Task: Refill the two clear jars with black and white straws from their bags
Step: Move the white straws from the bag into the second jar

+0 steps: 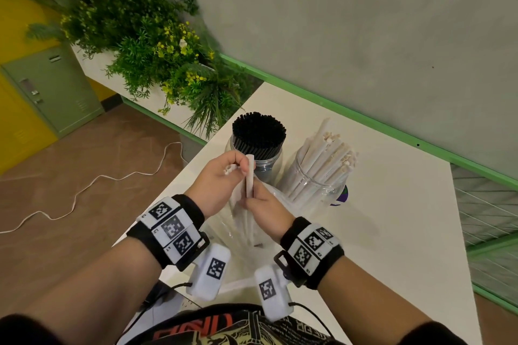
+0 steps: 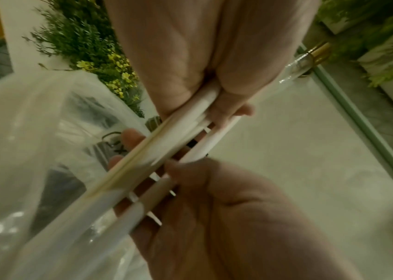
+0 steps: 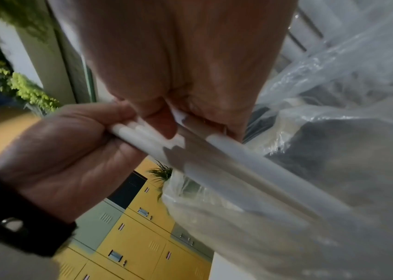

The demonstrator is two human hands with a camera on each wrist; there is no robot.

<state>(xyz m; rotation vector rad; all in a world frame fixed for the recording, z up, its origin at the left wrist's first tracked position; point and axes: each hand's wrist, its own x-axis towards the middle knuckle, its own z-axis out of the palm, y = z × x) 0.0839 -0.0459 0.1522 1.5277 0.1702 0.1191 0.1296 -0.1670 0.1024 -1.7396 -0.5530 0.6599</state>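
My left hand [image 1: 234, 169] grips a small bunch of white straws [image 1: 229, 170] just above the clear plastic bag [image 1: 238, 235], which lies on the table in front of me. Close beside it, my right hand [image 1: 251, 200] pinches another white straw [image 1: 249, 176] that sticks up out of the bag. The left wrist view shows the straws [image 2: 166, 151] running between the two hands. In the right wrist view the bag [image 3: 310, 189] hangs off the straws [image 3: 147, 136]. Behind the hands stand the jar of black straws [image 1: 258, 143] and the jar of white straws [image 1: 316, 176].
The white table [image 1: 392, 218] runs along a grey wall with a green rail [image 1: 336, 109]. A planter of green plants [image 1: 157, 50] stands at its far left end. A white cable [image 1: 98, 179] trails over the brown floor, beside green and yellow lockers [image 1: 50, 89].
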